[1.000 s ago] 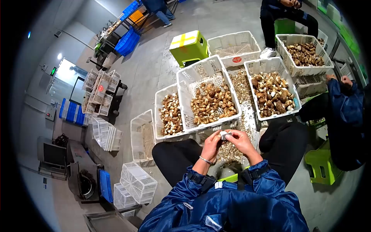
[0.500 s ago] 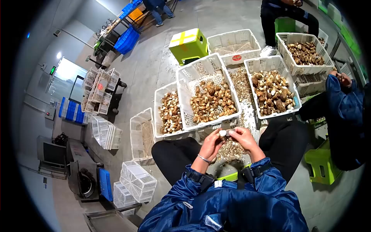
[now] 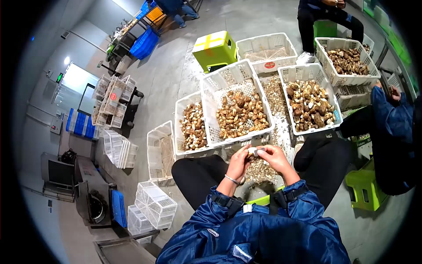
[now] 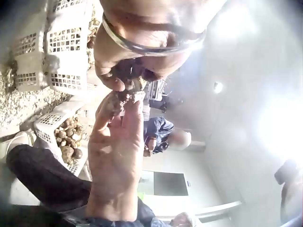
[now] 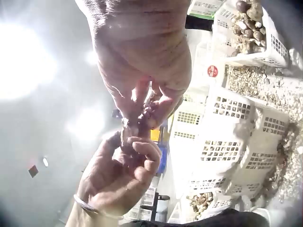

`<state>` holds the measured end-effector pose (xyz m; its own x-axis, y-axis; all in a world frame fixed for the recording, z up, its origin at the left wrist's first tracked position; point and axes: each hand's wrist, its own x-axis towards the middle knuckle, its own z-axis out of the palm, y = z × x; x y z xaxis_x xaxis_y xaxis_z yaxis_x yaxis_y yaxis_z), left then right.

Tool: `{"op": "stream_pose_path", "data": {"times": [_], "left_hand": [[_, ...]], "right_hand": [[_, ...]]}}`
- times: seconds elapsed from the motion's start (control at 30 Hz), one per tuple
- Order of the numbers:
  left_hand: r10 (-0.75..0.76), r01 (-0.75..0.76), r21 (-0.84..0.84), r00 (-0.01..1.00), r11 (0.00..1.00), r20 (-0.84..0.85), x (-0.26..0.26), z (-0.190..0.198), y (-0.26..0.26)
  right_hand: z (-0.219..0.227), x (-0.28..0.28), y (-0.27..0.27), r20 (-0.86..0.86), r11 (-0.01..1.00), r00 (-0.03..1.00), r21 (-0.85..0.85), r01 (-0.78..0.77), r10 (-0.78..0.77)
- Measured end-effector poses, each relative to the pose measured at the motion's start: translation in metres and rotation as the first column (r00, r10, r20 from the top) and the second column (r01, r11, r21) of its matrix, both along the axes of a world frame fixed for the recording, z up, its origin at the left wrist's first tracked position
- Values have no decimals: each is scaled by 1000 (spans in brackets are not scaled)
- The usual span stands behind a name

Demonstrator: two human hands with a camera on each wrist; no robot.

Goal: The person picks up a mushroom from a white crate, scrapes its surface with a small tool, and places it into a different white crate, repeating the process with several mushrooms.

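In the head view, my left hand (image 3: 238, 165) holds a small mushroom (image 3: 252, 151) with a pale stem, above my lap. Opposite it, my right hand (image 3: 275, 160) pinches at the pale end with thumb and fingers. In the right wrist view, both sets of fingertips meet around the mushroom (image 5: 126, 134), which they largely cover. A white crate (image 3: 210, 132) of brown mushrooms stands just beyond the hands, overlapping another mushroom-filled crate (image 3: 179, 132) on its left. A third crate (image 3: 286, 105) of mushrooms is at the right.
Trimmings (image 3: 263, 170) litter the floor between my legs. A green stool (image 3: 215, 49) and a white crate (image 3: 268, 63) stand farther back. Another person (image 3: 391, 119) sits at the right beside a green stool (image 3: 365, 189). White crates (image 3: 156, 204) are stacked at lower left.
The fingers of both hands have shifted slightly around the mushroom; the right fingertips have moved in closer to the left. The crates stay in place.
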<state>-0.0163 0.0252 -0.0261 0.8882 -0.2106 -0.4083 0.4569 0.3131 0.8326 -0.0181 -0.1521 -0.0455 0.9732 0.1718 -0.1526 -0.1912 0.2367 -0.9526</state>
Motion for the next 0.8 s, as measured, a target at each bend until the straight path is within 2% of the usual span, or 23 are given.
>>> {"op": "stream_pose_path", "data": {"times": [0.07,0.2,0.37,0.4,0.47,0.53,0.57,0.6,0.67,0.7,0.8], "left_hand": [[27,-50,-201,993,978,-116,-1,4,0],[32,-41,-126,997,991,-73,0,2,1],[34,-34,14,999,999,-38,2,1,2],[35,-33,54,999,998,-37,3,2,2],[18,-25,169,999,985,43,3,-1,1],[-11,-5,225,998,974,69,2,0,1],[5,-12,194,999,981,38,2,2,0],[-5,-5,206,999,979,48,2,0,1],[-25,8,224,997,975,73,4,-9,6],[-67,34,302,993,953,99,4,-7,6],[-5,-1,203,1000,979,30,2,-1,1]], "right_hand": [[0,1,-12,-60,1000,998,9,-29,29],[-2,0,-3,4,996,1000,82,-17,17],[13,-2,-10,-30,997,998,-66,-49,47],[16,-3,-7,-4,997,999,-61,-40,39],[2,-3,-5,157,971,986,-240,-16,55],[4,0,-9,38,990,997,-128,-55,60],[4,1,-11,-20,995,998,-69,-68,67],[5,2,-9,-3,998,999,36,-42,42],[7,0,-13,-3,993,996,-75,-90,90],[11,-1,-8,6,996,997,-40,-75,75],[-1,0,-7,10,997,999,-74,-34,35]]}}
